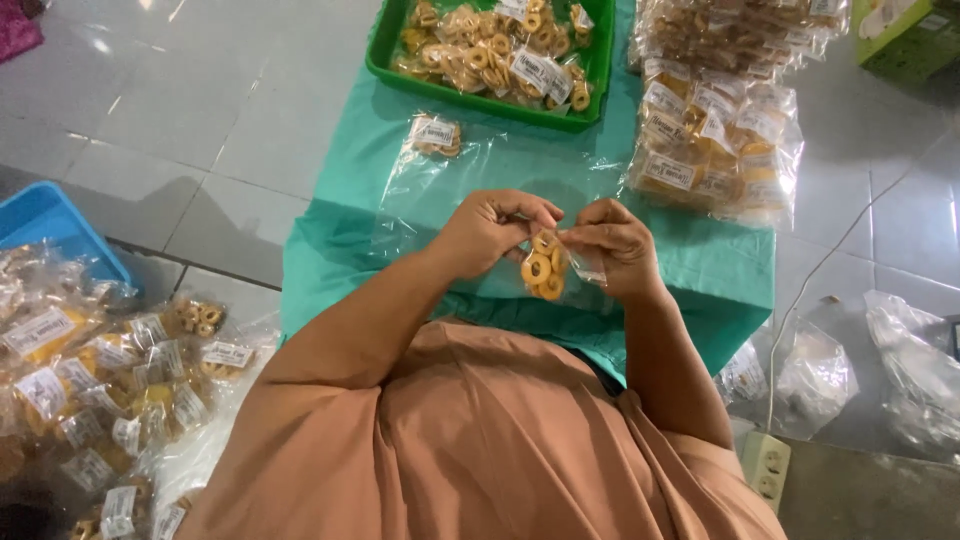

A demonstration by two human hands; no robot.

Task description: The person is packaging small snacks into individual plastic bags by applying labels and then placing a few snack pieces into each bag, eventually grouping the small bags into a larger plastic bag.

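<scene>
both hands point(555, 240) pinch snack bag point(545, 268) | green tray point(385, 55) well apart

Both hands raised together in front of the body, fingers pinched.

The left hand point(490, 232) and the right hand point(622, 245) meet at mid-frame, knuckles up, wrists bent inward toward each other. Each hand's fingers point(530, 212) curl tightly, the tips drawn close together between the two hands. Both forearms angle up from the lap, elbows out, the left covered to the wrist by an orange-brown sleeve.
</scene>
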